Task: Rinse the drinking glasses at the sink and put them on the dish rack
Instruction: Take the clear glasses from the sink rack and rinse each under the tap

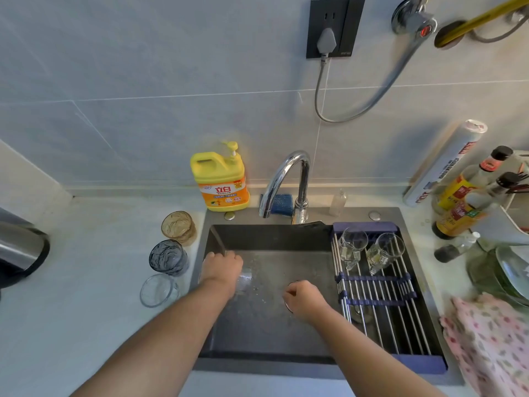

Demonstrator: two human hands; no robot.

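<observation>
My left hand (221, 266) grips a clear drinking glass (244, 281) low inside the dark sink (269, 356), at its left side. My right hand (305, 298) hovers over the sink's middle with its fingers curled, holding nothing I can see. Two clear glasses (352, 247) (385, 253) lie tilted on the roll-up dish rack (380, 302) across the sink's right part. On the counter left of the sink stand an amber glass (179, 227), a grey-blue glass (169, 257) and a clear glass (157, 290).
The chrome faucet (286, 181) arches over the sink's back edge, with a yellow detergent bottle (220, 179) and a blue sponge (282, 203) beside it. Sauce bottles (463, 196), plates (512, 270) and a floral cloth (492, 339) crowd the right counter. A kettle (20, 250) sits far left.
</observation>
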